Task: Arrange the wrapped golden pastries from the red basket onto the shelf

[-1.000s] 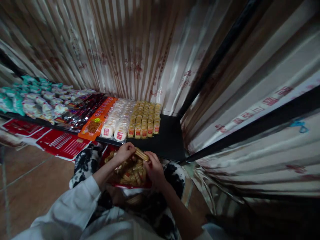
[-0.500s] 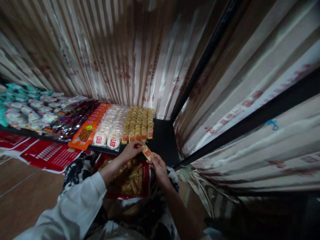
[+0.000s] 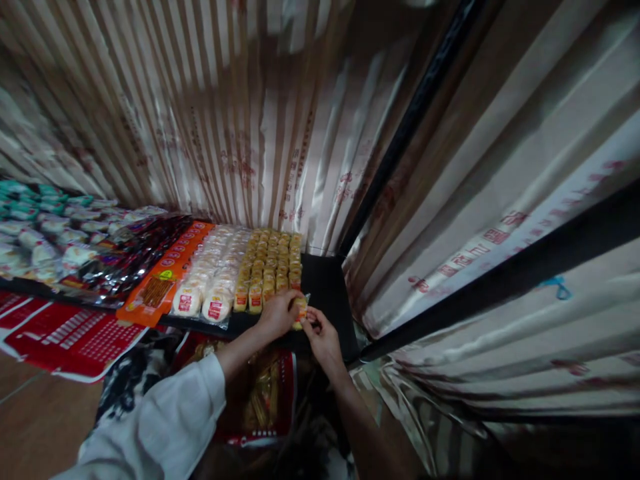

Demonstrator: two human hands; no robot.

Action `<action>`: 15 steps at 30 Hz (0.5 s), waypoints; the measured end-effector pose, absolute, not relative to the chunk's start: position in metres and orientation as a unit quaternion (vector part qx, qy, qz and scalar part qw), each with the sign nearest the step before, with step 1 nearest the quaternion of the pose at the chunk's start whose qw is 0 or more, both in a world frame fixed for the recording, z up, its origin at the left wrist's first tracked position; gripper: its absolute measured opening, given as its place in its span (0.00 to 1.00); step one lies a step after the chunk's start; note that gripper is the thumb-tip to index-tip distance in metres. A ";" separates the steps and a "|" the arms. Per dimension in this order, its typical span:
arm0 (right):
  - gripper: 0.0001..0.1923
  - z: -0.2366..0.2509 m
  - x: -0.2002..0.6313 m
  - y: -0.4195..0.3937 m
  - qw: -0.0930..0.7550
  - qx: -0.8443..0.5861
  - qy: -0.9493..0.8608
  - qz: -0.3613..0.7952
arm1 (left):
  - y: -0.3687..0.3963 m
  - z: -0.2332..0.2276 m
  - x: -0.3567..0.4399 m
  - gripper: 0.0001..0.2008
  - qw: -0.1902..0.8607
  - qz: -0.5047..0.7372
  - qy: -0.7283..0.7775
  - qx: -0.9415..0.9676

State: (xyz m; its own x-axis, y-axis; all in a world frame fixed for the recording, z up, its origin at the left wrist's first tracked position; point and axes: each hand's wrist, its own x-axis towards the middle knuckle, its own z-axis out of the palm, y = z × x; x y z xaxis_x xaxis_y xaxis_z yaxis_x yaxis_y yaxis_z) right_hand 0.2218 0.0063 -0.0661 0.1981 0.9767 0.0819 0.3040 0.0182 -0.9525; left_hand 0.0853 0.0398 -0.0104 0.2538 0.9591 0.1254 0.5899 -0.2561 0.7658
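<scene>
Head view: just below frame centre, a small yellow snack packet (image 3: 301, 311) with a red label is pinched between the left hand (image 3: 278, 314) and right hand (image 3: 323, 337) at the black shelf's (image 3: 327, 287) front edge. Its long axis cannot be told. Half a second earlier it was held lower, above the red bag (image 3: 280, 393).

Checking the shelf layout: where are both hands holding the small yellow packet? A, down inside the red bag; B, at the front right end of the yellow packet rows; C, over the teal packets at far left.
B: the left hand and right hand pinch the packet beside the yellow packet rows.
</scene>
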 end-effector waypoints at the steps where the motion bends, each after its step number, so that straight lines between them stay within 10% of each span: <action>1: 0.18 -0.068 0.221 0.009 0.488 -0.601 -0.518 0.363 | 0.040 -0.011 0.087 0.15 0.303 0.303 0.536 0.728; 15: 0.19 -0.068 0.248 0.093 0.507 -0.690 -0.439 0.273 | 0.077 -0.010 0.155 0.18 0.362 0.379 0.522 0.673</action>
State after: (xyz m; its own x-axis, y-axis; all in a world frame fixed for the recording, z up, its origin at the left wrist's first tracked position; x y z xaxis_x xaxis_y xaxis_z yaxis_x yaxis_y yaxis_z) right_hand 0.2481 0.0931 -0.0677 0.4661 0.8820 0.0693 0.3286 -0.0999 -0.9392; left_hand 0.1546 0.0772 -0.0104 0.1679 0.9769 0.1325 0.4270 -0.1932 0.8834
